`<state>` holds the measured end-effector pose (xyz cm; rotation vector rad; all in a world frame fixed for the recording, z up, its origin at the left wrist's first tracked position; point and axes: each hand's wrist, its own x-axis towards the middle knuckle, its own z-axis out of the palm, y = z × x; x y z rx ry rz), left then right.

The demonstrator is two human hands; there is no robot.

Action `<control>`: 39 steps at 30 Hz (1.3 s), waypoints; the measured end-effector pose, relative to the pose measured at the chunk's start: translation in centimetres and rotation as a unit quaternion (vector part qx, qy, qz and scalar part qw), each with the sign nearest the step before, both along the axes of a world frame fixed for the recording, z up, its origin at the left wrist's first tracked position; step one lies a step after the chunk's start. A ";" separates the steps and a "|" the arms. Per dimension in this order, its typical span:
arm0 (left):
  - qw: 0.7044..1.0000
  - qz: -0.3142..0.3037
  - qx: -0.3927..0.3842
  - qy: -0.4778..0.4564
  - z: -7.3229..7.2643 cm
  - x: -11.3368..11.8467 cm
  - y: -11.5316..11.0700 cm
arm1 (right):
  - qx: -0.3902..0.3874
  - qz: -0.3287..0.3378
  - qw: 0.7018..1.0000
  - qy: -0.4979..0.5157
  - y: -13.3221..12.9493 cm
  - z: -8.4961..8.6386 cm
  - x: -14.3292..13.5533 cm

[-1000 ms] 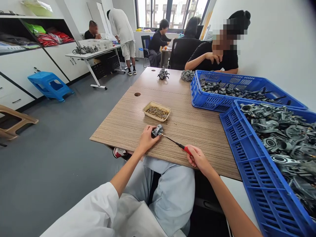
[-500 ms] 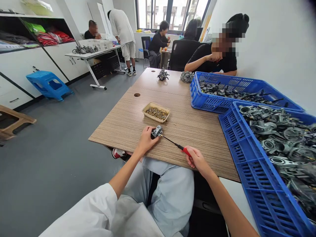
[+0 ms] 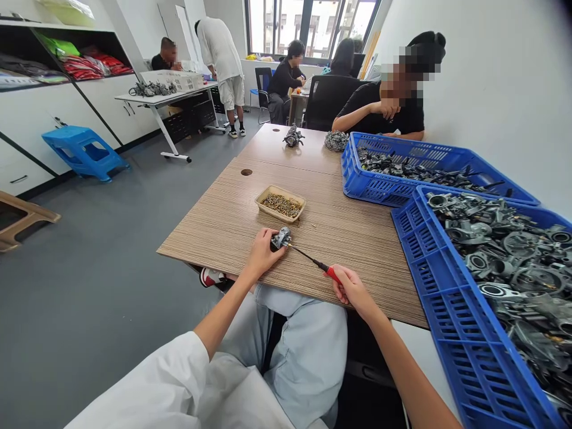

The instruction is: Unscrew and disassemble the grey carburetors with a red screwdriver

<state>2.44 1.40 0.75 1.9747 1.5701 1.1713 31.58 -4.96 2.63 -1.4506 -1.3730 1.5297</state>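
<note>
Near the front edge of the table, my left hand (image 3: pixel 263 255) is closed around a small grey metal carburetor (image 3: pixel 281 238), keeping it on the tabletop. My right hand (image 3: pixel 351 286) grips the red and black handle of a screwdriver (image 3: pixel 322 266). Its thin shaft points left, and the tip meets a small brass-coloured part on the carburetor's right side. Just beyond the carburetor lies a beige tray (image 3: pixel 261 207) of small brass and grey metal pieces. A single tiny piece (image 3: pixel 313 225) rests on the wood to the tray's right.
Two blue crates (image 3: pixel 417 286) full of metal parts line the right of the table (image 3: pixel 214 220). A metal assembly (image 3: pixel 293 136) and a heap of small parts (image 3: pixel 336 140) lie at the far end. A person in black (image 3: pixel 379 113) sits behind the crates; others are farther back.
The whole view has shifted slightly. Both hands keep their holds, and the screwdriver tip stays at the carburetor.
</note>
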 end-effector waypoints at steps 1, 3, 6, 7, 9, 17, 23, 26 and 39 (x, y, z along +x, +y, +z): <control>1.000 0.001 -0.001 0.001 0.0 0.0 0.0 | 0.001 0.000 1.000 -0.001 0.0 0.0 0.0; 1.000 0.002 -0.001 0.002 0.0 0.0 0.0 | 0.005 0.001 1.000 -0.001 0.0 0.0 0.1; 1.000 0.000 -0.001 0.001 0.0 0.0 0.0 | 0.007 0.003 1.000 -0.002 0.0 0.0 0.1; 1.000 0.000 -0.002 0.000 0.0 0.0 -0.1 | 0.008 0.002 1.000 -0.004 0.0 0.0 0.1; 1.000 -0.002 -0.002 -0.001 0.1 0.0 -0.1 | 0.010 0.002 1.000 -0.007 -0.1 0.0 0.1; 1.000 -0.004 -0.006 -0.002 0.1 0.0 -0.1 | 0.012 0.008 1.000 -0.012 -0.2 0.0 0.2; 1.000 -0.008 0.002 -0.003 -0.1 0.0 -0.1 | 0.016 0.006 1.000 -0.010 -0.1 -0.1 0.3; 1.000 -0.005 0.001 -0.002 -0.1 0.0 -0.1 | 0.016 0.006 1.000 -0.008 0.0 -0.3 0.3; 1.000 -0.011 0.007 0.008 -0.3 -0.1 0.0 | 0.024 -0.003 0.999 0.030 -0.1 -0.4 0.1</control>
